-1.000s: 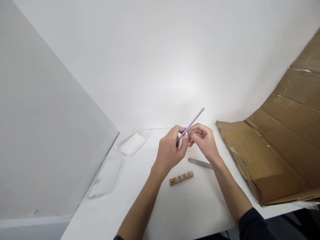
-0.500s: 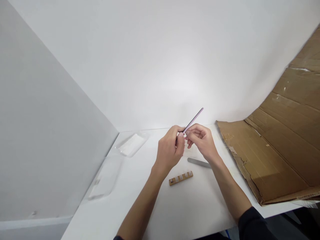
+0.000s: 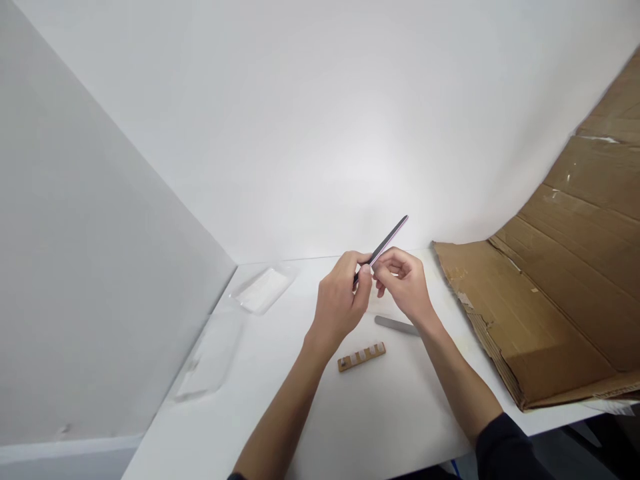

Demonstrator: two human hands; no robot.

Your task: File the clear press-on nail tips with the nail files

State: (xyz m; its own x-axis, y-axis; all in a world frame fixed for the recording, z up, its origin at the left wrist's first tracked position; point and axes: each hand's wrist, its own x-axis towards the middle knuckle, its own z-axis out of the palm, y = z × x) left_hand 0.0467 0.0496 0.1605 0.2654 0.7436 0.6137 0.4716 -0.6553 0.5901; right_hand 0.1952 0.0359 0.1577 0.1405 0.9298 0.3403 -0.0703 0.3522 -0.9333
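My left hand [image 3: 340, 303] is closed around the lower end of a thin pink and dark nail file [image 3: 389, 240], which slants up to the right above the white table [image 3: 380, 413]. Close beside it, my right hand [image 3: 405, 283] has its fingers curled and pinched against the file; what sits between its fingertips is too small to make out. Below the hands a brown strip with several small pale tips [image 3: 362, 356] lies on the table. A grey nail file [image 3: 395, 325] lies flat just under my right wrist.
A large sheet of torn brown cardboard [image 3: 550, 293] leans from the table's right side up the wall. Two clear plastic trays [image 3: 263, 288] [image 3: 213, 357] lie at the left, near the grey side wall. The table's front edge runs across the bottom right.
The hands stay almost in place. My left thumb has shifted slightly along the file, and the file has turned a little so its dark face shows.
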